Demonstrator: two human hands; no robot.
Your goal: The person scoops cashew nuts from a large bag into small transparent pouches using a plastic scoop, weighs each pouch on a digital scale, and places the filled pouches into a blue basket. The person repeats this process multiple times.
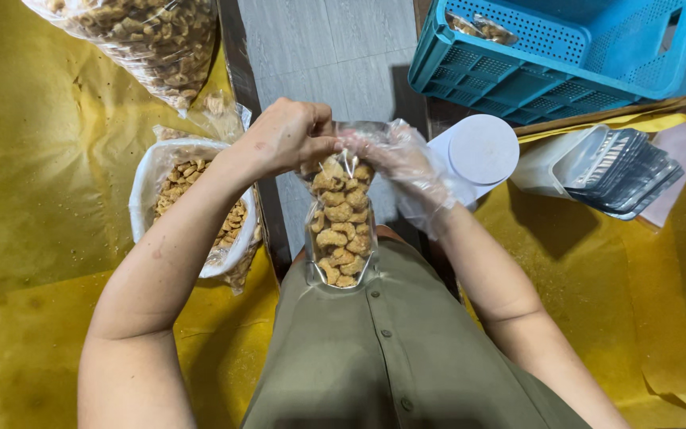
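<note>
Fingers of left hand (287,137) and gloved right hand (402,163) pinch the top of the clear snack pouch (341,226) at frame centre, which looks light, crinkly, slippery, with brittle contents.

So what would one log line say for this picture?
left hand: pinching snack pouch top | right hand: gloved, holding pouch top | beside: white bowl of snacks

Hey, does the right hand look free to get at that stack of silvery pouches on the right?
Probably not yet. The gloved right hand is pinching the top of the filled snack bag together with the left hand. Nothing blocks the way to the silvery pouches.
</note>
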